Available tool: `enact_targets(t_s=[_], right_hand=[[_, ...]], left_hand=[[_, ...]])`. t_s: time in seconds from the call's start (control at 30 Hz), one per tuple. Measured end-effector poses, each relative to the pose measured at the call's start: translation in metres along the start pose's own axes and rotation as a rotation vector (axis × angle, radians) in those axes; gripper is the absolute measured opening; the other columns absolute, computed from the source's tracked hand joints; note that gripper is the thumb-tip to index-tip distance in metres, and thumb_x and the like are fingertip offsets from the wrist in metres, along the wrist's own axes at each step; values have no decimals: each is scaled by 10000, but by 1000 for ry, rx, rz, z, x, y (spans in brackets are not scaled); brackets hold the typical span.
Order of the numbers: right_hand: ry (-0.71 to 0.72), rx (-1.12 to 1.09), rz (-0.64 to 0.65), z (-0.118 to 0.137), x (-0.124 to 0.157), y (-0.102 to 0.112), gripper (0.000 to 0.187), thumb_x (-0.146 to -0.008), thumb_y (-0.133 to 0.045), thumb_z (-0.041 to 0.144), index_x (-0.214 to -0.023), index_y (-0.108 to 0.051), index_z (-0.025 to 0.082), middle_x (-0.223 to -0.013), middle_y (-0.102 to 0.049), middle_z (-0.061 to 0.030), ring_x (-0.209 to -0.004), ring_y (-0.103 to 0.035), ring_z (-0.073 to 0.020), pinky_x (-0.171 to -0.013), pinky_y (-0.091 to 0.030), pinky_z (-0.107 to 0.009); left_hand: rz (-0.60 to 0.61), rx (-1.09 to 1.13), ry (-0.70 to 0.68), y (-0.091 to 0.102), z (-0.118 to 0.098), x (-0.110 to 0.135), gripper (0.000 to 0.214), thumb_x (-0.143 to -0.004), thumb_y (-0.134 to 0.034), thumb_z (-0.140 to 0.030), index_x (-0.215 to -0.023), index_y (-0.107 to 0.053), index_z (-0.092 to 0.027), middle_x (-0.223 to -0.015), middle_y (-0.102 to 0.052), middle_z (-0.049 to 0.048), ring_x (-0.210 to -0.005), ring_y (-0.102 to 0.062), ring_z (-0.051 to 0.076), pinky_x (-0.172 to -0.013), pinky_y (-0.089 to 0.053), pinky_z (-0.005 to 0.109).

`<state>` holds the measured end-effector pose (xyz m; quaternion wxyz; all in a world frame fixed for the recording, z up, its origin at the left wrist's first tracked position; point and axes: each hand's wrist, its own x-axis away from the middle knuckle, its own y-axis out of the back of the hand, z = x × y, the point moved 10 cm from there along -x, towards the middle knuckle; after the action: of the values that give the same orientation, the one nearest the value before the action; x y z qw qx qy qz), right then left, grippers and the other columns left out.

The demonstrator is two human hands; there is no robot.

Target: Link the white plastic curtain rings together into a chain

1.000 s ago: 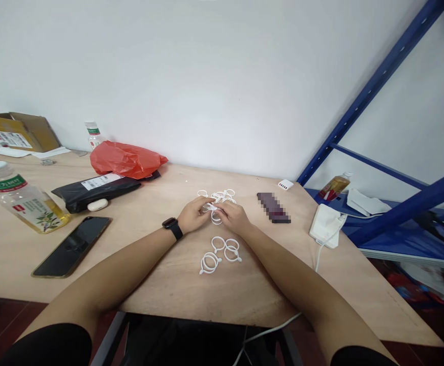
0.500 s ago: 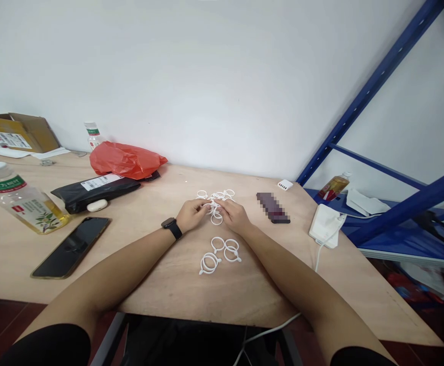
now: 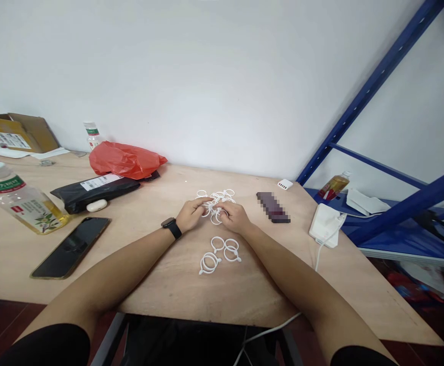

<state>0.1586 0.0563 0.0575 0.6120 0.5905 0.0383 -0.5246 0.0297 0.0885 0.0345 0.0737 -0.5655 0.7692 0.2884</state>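
Observation:
Both my hands are at a loose pile of white curtain rings (image 3: 218,195), each ring with a small tab on its edge. My left hand (image 3: 192,214), a dark watch on its wrist, has thumb and forefinger closed on a white curtain ring at the pile's left side. On the other side, my right hand (image 3: 234,217) is curled with its fingertips closed around a ring; the fingers hide part of it. Nearer to me, between my forearms, several separate white rings (image 3: 218,237) lie flat on the wooden table (image 3: 184,292), some overlapping.
Left on the table are a phone (image 3: 71,248), a drink bottle (image 3: 27,203), a black parcel (image 3: 96,190), a white case (image 3: 97,205) and a red bag (image 3: 128,159). To the right lie a pixelated dark object (image 3: 271,206), a white charger (image 3: 285,184) and a white box with cable (image 3: 325,226). Blue shelving stands beyond.
My hands have drawn slightly apart over the pile, and rings between them have shifted, showing more of the pile. The nearer group of rings has not moved.

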Motion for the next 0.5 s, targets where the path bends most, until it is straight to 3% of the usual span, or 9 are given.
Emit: enact_targets(t_s=[0.2,0.5], right_hand=[[-5,1,44,-2,0,-5,364,-783,-467,75,-1056,-664,213,-1001,-735,-39,-887,-685,-182,-820,-527,-307],[-31,-46,11,-4,1,-4,270,-834,-488,125,-1020,-663,210,-951,-734,-39,-846,-678,-177,-786,-523,-297]], left_hand=[[41,48,12,-5,1,1,421,-760,-387,-120,-1011,-725,-124,-688,-639,15,-631,-555,127,-653,-452,237],[36,-22,-78,-6,-5,-1,425,-768,-417,-128,-1092,-690,-156,-976,-698,62,-892,-622,183,-866,-484,307]])
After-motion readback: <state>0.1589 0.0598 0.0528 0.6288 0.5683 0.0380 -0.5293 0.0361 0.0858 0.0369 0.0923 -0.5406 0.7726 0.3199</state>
